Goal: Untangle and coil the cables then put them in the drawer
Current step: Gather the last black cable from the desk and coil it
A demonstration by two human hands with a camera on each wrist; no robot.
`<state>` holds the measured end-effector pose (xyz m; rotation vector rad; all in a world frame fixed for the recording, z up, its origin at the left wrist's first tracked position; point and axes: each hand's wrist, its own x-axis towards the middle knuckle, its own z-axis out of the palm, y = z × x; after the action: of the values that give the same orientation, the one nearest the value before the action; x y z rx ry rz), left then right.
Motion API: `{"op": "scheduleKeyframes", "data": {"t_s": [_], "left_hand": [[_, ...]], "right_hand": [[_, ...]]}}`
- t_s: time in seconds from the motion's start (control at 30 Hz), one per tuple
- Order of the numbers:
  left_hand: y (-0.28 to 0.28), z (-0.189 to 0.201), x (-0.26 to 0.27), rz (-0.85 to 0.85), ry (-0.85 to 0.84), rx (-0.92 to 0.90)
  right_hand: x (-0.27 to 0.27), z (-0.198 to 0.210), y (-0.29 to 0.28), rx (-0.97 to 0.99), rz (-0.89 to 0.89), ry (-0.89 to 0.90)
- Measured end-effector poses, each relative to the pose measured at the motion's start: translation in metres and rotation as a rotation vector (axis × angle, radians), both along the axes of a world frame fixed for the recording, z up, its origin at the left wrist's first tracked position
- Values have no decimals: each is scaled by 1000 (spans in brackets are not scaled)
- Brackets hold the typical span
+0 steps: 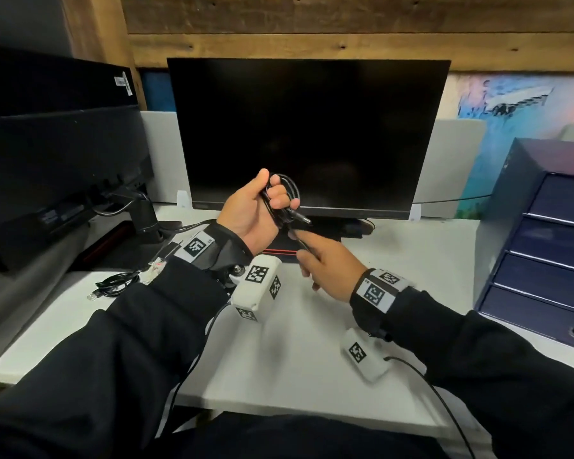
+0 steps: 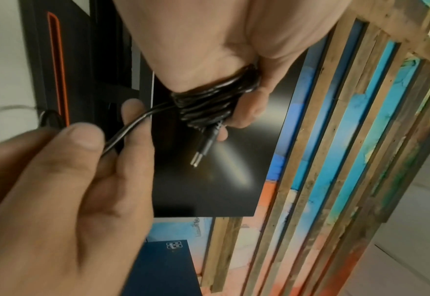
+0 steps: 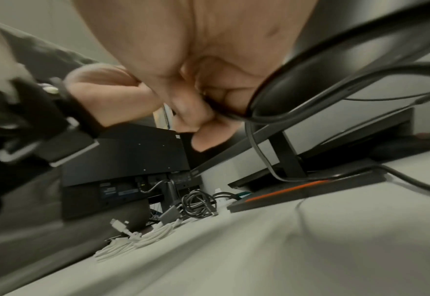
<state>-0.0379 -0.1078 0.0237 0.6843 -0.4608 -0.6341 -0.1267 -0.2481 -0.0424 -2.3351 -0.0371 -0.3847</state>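
Your left hand (image 1: 251, 210) is raised in front of the dark monitor (image 1: 307, 134), fingers curled around a coiled black cable (image 1: 284, 197). From the left wrist view, several loops (image 2: 209, 100) are bunched between your palm and fingers, and the cable's barrel plug (image 2: 205, 148) sticks out free below them. Your right hand (image 1: 328, 270) sits just below and to the right, thumb and fingers pinching the loose run of the same cable (image 2: 125, 130) where it leaves the coil. Both hands are above the white desk (image 1: 312, 342), not touching it.

On the desk to your left lies a second black cable (image 1: 116, 283), loosely coiled, with a USB plug at its end; a white cable (image 3: 143, 236) lies just beside it, near the back of a second monitor (image 1: 63, 180). The blue drawer unit (image 1: 544, 240) stands at the right edge of the desk, well apart from your hands, all its visible drawers pushed in.
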Motion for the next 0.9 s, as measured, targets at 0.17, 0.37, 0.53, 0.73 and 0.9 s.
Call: {"op": "scheduleKeyframes", "data": {"t_s": [0.17, 0.37, 0.53, 0.73, 0.9], "left_hand": [[-3, -16, 9, 187, -64, 41], [-3, -34, 26, 476, -674, 525], [1, -40, 19, 228, -896, 755], [-1, -24, 2, -214, -762, 717], [6, -9, -7, -303, -541, 531]], "right_hand": [[-11, 16, 6, -320, 67, 138], [-23, 43, 0, -625, 81, 2], [-24, 72, -22, -703, -9, -344], [-21, 82, -59, -503, -136, -506], [-10, 58, -70, -457, -201, -365]]}}
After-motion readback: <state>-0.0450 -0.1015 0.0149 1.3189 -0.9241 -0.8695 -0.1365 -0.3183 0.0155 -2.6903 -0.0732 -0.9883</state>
